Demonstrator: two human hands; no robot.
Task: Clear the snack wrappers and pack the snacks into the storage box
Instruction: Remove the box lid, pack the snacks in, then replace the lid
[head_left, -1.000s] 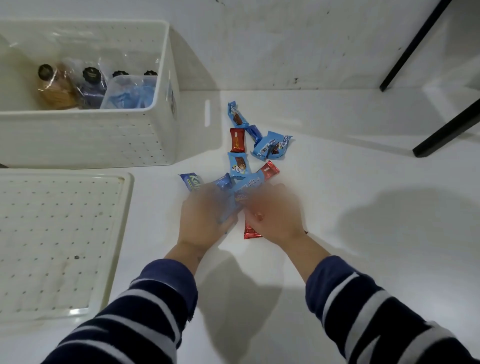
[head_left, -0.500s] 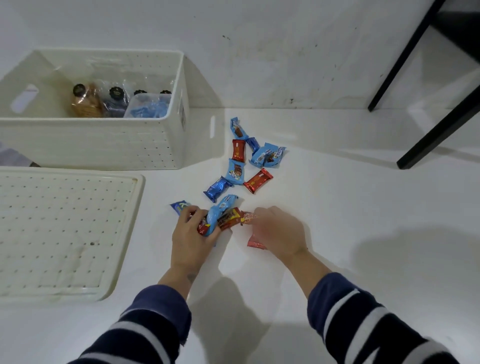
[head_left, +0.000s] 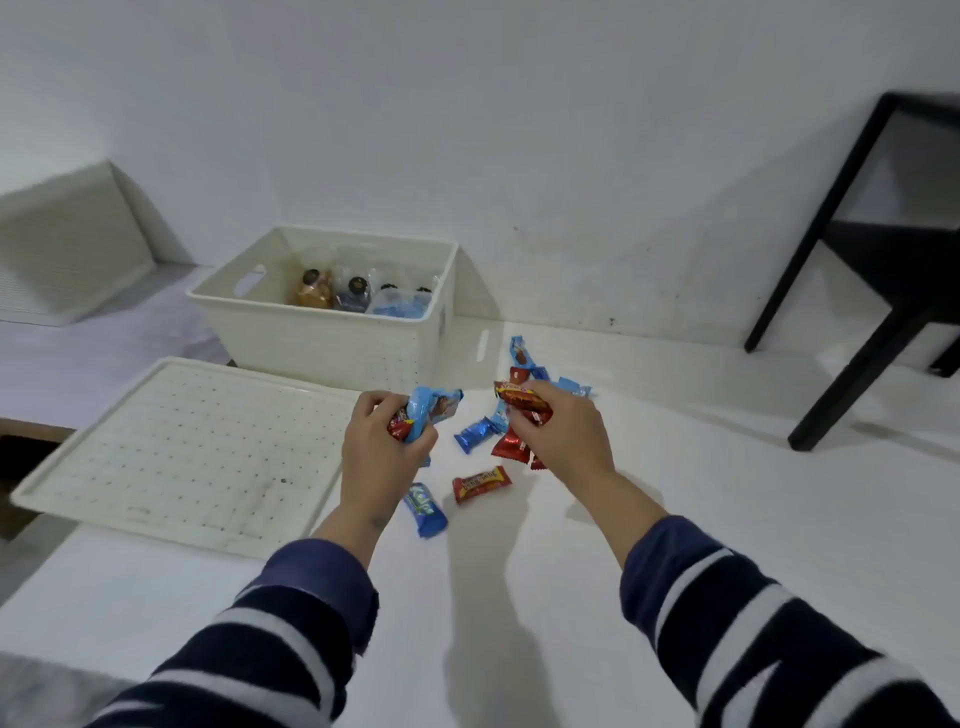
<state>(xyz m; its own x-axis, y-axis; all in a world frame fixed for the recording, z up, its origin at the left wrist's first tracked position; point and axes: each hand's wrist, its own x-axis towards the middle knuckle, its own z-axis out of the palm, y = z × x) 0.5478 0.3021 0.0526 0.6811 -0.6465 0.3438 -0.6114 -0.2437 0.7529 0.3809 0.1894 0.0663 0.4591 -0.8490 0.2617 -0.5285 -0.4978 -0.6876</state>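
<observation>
My left hand is raised above the table, closed around a bunch of blue and red snack packets. My right hand grips red snack packets. Loose on the white table lie a red packet, a blue packet, another blue packet and several more behind my right hand. The white storage box stands open at the back left, with bottles and a clear bag inside.
The box's perforated white lid lies flat to the left of my hands. A black table frame stands at the right by the wall. Another white ribbed panel leans at the far left.
Both hands have lifted off the table with packets in their grip. The view has pulled back and up, so the box now appears farther away.
</observation>
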